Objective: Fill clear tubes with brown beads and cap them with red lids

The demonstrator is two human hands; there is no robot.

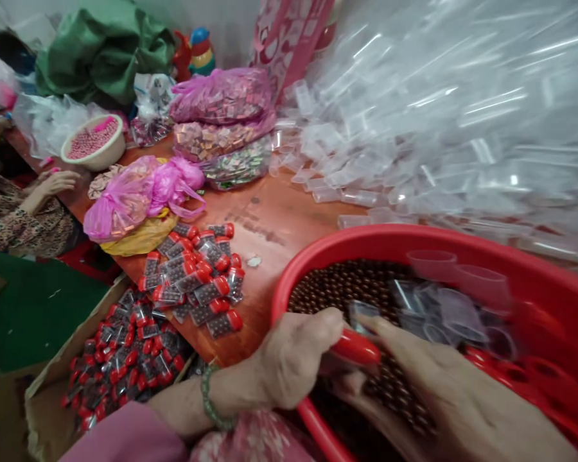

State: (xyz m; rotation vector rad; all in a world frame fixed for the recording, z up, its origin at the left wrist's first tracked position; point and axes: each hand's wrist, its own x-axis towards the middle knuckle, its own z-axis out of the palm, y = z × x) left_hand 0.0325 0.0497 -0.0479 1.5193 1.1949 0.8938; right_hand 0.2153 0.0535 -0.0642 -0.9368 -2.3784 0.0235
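My left hand (298, 356), with a green bead bracelet at the wrist, is closed around a small container with a red cap (356, 347) over the near rim of the red basin (366, 240). My right hand (428, 378) reaches over the basin from the right; its thumb and fingers are around a clear tube (365, 316) above the brown beads (351, 282). Behind it in the basin lie several empty clear tubes (457, 314) and red caps (549, 378).
Filled red-capped containers (197, 276) are piled on the orange table (270, 218), with more in a cardboard box (43, 398) below. Many clear tubes (337, 154) are heaped behind the basin. Pink bags (231, 96) and a white bowl (113, 154) stand further back. Another person's hand (52, 186) is at left.
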